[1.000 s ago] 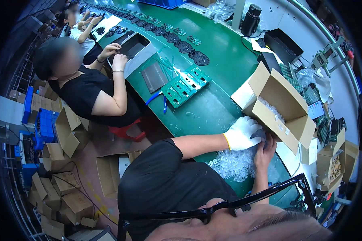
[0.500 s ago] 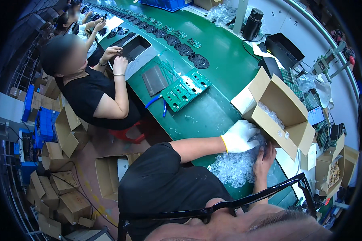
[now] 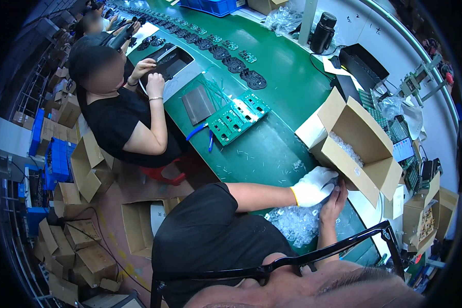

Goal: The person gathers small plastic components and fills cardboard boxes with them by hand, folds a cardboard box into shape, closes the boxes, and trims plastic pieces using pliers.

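Observation:
My left hand (image 3: 315, 186), in a white knit glove with a yellow cuff, curls against my bare right hand (image 3: 333, 204) beside the front wall of an open cardboard box (image 3: 339, 160). The two hands are closed together around some small clear plastic pieces, mostly hidden by the fingers. Just below them a loose pile of the same clear plastic pieces (image 3: 296, 223) lies on the green table. More clear pieces (image 3: 346, 148) show inside the tilted box.
Green circuit boards (image 3: 238, 117), blue-handled pliers (image 3: 196, 131) and a grey block (image 3: 197, 104) lie on the green table (image 3: 287, 102). A co-worker (image 3: 123, 115) in black sits at the left by a grey bin. A black flask (image 3: 323, 33) stands at the back.
My gloved left hand has moved right and slightly down, away from the pile's top, and closed up against my right hand. The pile looks smaller. The co-worker has leaned slightly right.

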The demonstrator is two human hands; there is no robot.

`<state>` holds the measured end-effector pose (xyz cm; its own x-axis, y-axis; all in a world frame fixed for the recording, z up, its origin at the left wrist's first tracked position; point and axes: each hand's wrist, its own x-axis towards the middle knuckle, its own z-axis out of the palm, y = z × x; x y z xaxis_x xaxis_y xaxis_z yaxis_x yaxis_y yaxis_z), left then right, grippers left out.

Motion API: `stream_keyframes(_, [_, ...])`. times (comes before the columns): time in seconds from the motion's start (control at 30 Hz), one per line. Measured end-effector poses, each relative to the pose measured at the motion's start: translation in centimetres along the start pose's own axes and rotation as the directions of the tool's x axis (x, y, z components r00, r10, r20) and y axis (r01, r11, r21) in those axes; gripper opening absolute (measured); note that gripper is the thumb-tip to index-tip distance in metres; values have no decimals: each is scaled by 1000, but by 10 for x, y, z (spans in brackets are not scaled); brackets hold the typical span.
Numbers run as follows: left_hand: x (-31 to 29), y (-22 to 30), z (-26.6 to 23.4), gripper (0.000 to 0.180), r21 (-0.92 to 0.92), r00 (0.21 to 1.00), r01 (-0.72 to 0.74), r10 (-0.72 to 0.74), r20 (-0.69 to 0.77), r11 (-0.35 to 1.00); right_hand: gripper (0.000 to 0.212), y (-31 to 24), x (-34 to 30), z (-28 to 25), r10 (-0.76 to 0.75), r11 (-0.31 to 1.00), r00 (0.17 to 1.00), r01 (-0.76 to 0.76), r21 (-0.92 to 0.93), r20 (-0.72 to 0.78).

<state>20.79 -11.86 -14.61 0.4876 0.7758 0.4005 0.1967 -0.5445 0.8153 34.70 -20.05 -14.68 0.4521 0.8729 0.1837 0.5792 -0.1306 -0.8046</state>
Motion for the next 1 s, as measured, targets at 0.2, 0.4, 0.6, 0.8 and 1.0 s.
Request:
stream_keyframes(0.2, [-5, -10, 26, 42, -65, 1000, -4, 5, 18, 998, 52, 0, -1, 9, 120, 868, 992, -84, 490, -43])
stream_keyframes(0.4, [-5, 1, 27, 42, -175, 997, 25, -37, -67, 984, 46, -9, 1, 13, 227, 795, 969, -125, 593, -100])
stream_keyframes(0.6, [-3, 11, 32, 42, -298, 997, 72, -76, -1, 952, 44, -31, 1, 1, 266, 770, 956, -136, 623, -120])
stream_keyframes(0.8, [4, 26, 35, 36, -213, 992, -118, 104, -77, 970, 42, -51, -3, -13, 193, 776, 969, -53, 628, -156])
stream_keyframes(1.0, [-9, 42, 28, 45, -367, 997, 40, -16, 69, 929, 47, -62, -13, -21, 204, 702, 968, -42, 711, -145])
